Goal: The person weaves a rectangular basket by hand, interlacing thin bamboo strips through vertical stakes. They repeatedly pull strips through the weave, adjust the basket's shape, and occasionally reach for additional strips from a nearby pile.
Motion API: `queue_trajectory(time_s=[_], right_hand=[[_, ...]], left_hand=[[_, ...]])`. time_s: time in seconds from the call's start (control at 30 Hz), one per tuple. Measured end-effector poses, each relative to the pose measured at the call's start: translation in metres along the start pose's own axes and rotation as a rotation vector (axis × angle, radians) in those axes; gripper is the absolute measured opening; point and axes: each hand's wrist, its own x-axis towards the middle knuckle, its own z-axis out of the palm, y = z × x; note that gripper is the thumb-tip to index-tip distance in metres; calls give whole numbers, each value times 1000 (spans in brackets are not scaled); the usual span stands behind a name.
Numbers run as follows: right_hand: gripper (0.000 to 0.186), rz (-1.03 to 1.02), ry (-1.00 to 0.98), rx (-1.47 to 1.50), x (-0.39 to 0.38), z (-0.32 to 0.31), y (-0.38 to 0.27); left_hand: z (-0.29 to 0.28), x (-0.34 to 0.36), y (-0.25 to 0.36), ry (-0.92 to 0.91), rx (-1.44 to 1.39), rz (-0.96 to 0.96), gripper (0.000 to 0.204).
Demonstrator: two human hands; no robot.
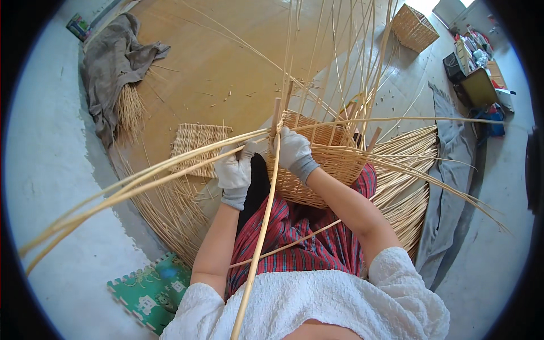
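A half-woven wicker basket (334, 175) rests against my lap, with tall wicker rods (317, 51) standing up from its far side. Wooden stakes (276, 116) mark its corners. My gloved left hand (234, 170) is closed around several long wicker rods (170, 164), which stretch out to the left. At the basket's near left corner, my gloved right hand (293, 150) grips the weaving beside the stake. One thick rod (262, 232) runs from that corner down toward my chest. The fingertips of both hands are partly hidden.
A flat woven panel (198, 148) lies on the floor to the left. Loose wicker bundles (408, 181) lie right, partly by a grey cloth (453, 181). Another bundle under cloth (116, 68) is far left. A finished basket (415, 27) stands far right; a green foam mat (156, 289) lies lower left.
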Motion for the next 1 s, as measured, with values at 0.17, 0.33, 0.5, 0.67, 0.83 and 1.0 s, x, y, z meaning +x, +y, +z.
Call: queue_trajectory(time_s=[0.17,0.33,0.5,0.67,0.83,1.0], right_hand=[[24,68,-157,72,-1,-12,-7],[28,20,-381,267,-27,-107,-43],[63,-706,-82,841,-36,-131,-111],[54,-716,-380,680,-57,-140,-103],[58,-539,-390,736,-73,-154,-87],[56,-440,-241,816,-84,-142,-94]], left_hand=[[1,-18,-2,-62,-124,42,28],[-21,-48,-3,-265,-97,36,14],[-49,0,-3,-682,-493,-434,42],[11,12,51,-530,23,189,30],[37,-24,6,-79,-182,-73,33],[65,-12,4,43,-119,-9,45]])
